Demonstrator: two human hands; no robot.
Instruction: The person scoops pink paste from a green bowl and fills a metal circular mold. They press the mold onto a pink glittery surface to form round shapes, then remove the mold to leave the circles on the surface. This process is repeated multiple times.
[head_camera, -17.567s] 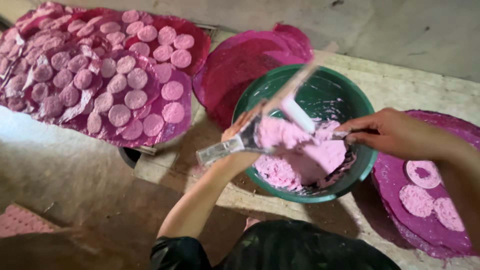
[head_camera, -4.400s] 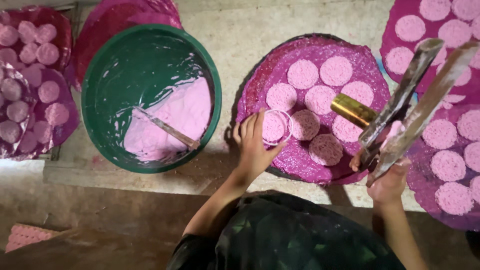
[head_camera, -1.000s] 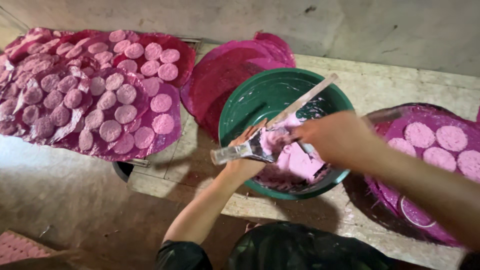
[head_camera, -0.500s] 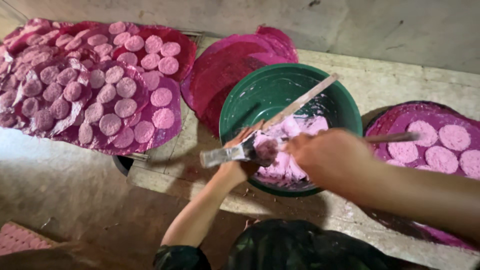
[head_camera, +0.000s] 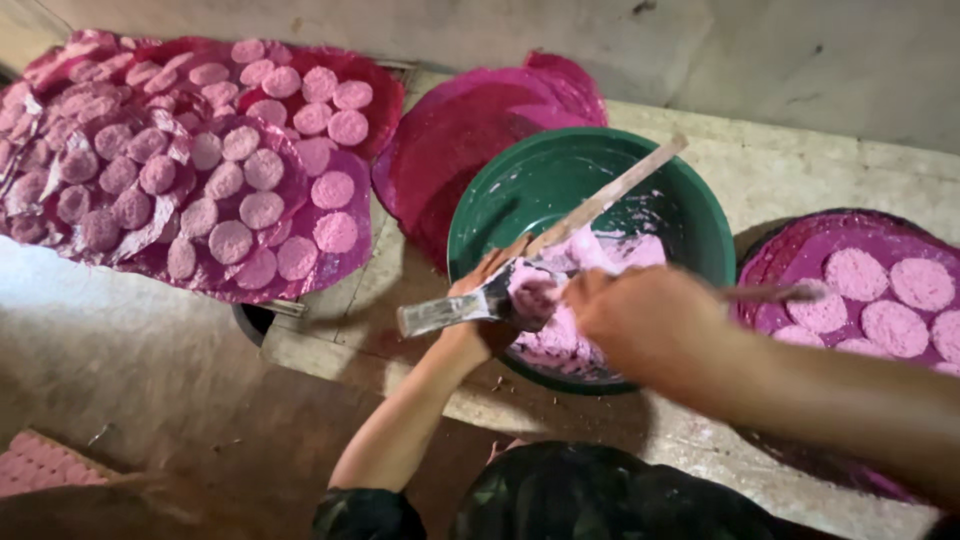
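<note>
At centre frame, the left hand (head_camera: 492, 300) is clenched around a long flat metal-tipped wooden tool (head_camera: 540, 242) over the round green plastic basin (head_camera: 690, 215) of pink paste (head_camera: 575, 310). The right hand (head_camera: 640, 320), centre right, grasps a thin stick (head_camera: 770, 293). Pink round cakes (head_camera: 250, 180) lie on magenta sheets (head_camera: 460, 130), upper left.

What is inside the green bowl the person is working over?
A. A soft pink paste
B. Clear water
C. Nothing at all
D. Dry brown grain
A: the green bowl holds a soft pink paste heaped along its near side, where the left hand holds a flat tool and the right hand reaches in beside it.
</note>
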